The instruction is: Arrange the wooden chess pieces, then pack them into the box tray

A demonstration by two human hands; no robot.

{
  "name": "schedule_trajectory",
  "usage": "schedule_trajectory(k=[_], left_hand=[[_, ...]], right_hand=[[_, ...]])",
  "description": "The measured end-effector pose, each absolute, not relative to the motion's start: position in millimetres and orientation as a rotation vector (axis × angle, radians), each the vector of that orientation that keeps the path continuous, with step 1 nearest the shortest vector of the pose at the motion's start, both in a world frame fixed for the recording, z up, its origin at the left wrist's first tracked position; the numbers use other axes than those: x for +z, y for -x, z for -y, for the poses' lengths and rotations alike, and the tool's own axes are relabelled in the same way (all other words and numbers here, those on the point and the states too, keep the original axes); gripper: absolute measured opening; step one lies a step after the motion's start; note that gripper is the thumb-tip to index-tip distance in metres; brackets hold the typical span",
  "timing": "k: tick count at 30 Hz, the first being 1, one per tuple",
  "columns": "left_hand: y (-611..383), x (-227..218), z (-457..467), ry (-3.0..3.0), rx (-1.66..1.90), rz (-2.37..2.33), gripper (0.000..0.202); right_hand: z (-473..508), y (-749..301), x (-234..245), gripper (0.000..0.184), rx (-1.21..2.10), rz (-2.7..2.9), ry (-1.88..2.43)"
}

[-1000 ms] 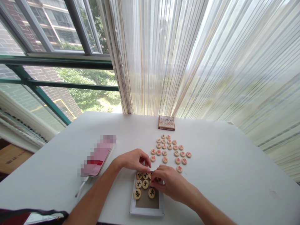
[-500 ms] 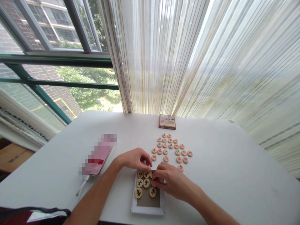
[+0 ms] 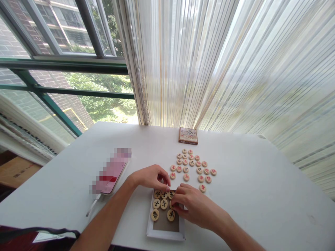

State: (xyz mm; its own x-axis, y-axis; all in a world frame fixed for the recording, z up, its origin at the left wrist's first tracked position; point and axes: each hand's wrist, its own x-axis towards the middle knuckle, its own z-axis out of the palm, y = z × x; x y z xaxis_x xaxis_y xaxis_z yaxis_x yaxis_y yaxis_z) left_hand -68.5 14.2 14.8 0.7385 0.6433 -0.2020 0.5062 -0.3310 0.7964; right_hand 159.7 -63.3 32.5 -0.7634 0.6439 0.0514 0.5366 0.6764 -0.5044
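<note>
In the head view, a shallow white-rimmed box (image 3: 151, 223) lies in front of me with several round wooden Chinese chess pieces in it, their characters black. My right hand (image 3: 196, 205) reaches over the box's right rim, its fingers closed on a Chinese chess piece (image 3: 171, 204) at the right end of the middle row, mostly covered by the fingertips. At the far rim, my left hand (image 3: 153, 177) has its thumb and fingertips pinched together on the box edge. The nearest row holds two pieces with a gap between them, and brown base shows below.
Beyond my hands, several loose pieces, red and black, lie spread on the white table (image 3: 235, 167). A small printed box (image 3: 188, 136) stands at the table's back edge. To the left lies a pink-screened phone (image 3: 115, 174) with a white cable (image 3: 92, 205).
My right hand has shifted slightly right and down, uncovering more of the piece in the far right corner of the box. My left hand stays at the far rim.
</note>
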Motion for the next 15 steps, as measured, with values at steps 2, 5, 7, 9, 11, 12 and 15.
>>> schedule_trajectory(k=[2,5,7,9,11,12,15], left_hand=[[68.4,14.8,-14.3,-2.005,0.191,-0.872,0.029],[68.4,14.8,-14.3,-2.008,0.196,-0.869,0.028],[68.4,14.9,-14.1,-2.008,0.195,-0.867,0.027],[68.4,15.0,-13.8,-2.009,0.189,-0.866,0.027],[68.3,15.1,-13.5,-2.009,0.183,-0.867,0.027],[68.3,15.1,-13.5,-2.008,0.182,-0.868,0.027],[68.1,15.1,-13.5,-2.007,0.184,-0.866,0.027]], right_hand=[[63.2,-159.4,32.2,0.012,0.706,2.667,0.948],[62.7,-159.3,30.6,0.012,0.72,2.666,0.942],[62.3,-159.1,29.4,0.011,0.727,2.662,0.938],[61.9,-158.6,28.6,0.01,0.727,2.663,0.929],[61.6,-158.0,28.6,0.008,0.723,2.67,0.913],[61.6,-157.8,28.9,0.008,0.722,2.673,0.905],[61.5,-158.8,30.4,0.011,0.719,2.668,0.906]])
